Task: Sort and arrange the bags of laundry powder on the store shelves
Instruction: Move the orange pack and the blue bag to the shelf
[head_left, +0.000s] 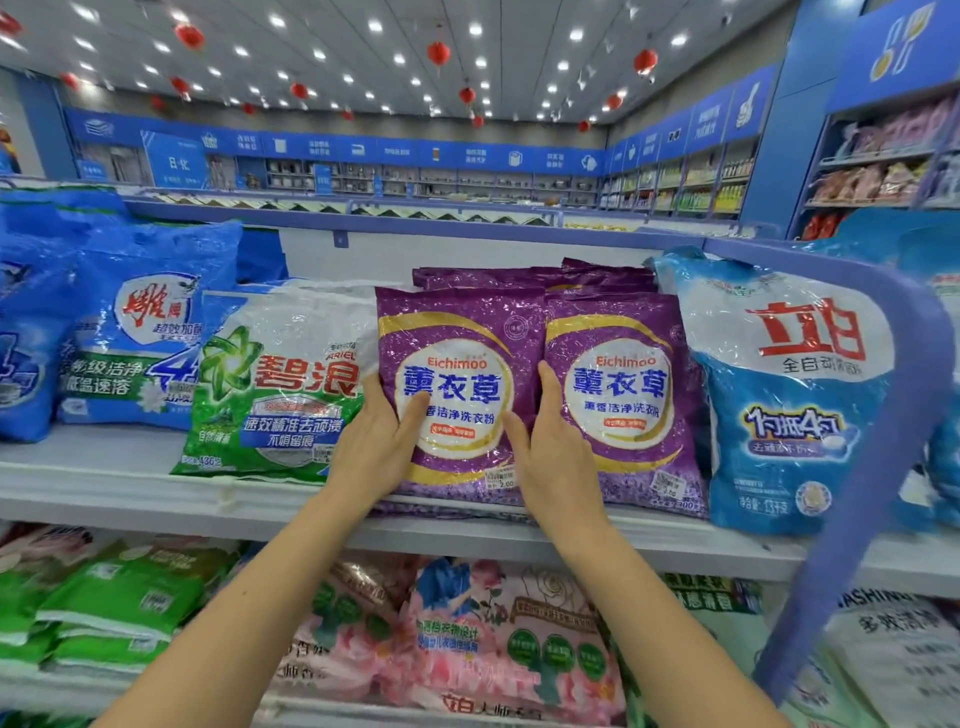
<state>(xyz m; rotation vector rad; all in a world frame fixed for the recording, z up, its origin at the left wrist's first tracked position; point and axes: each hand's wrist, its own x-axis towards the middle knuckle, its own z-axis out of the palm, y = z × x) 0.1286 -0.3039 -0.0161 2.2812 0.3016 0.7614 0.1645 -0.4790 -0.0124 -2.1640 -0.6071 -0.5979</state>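
Shelf (104, 467), white, in store: bare strip along front-left edge; left hand (374, 447) and right hand (550, 452) grip purple bag (457, 332) mid-front.

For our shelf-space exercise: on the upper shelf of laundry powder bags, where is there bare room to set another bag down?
Bare shelf lies at the front left, before the blue bags and left of the green bag. Rightwards it is crowded: green bag, both purple bags and the large blue bag sit edge to edge.
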